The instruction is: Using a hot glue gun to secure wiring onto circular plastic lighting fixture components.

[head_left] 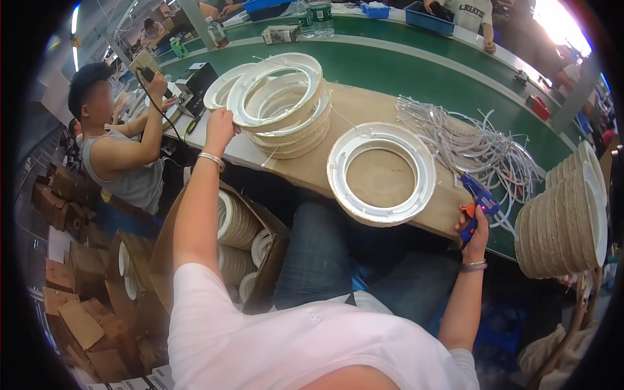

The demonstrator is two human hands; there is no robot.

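Observation:
My left hand (222, 130) is closed at the near left edge of the top white ring (305, 68), gripping its rim; the fingertips are partly hidden. That ring tilts on a stack of rope-wrapped rings (296, 144). My right hand (476, 233) is wrapped round a blue hot glue gun (482, 194) with an orange trigger, at the table's right front edge. Between my hands a single white ring (416, 188) lies flat on the brown board (312, 170). Beyond the glue gun spreads a tangled heap of white cables and clear strips (468, 140).
A tall stack of rope-wrapped rings (552, 227) stands at the right. An open carton (273, 260) by my left leg holds more rings. A co-worker (127, 156) sits at the left beside a black box (198, 84). A green conveyor (390, 68) runs behind the board.

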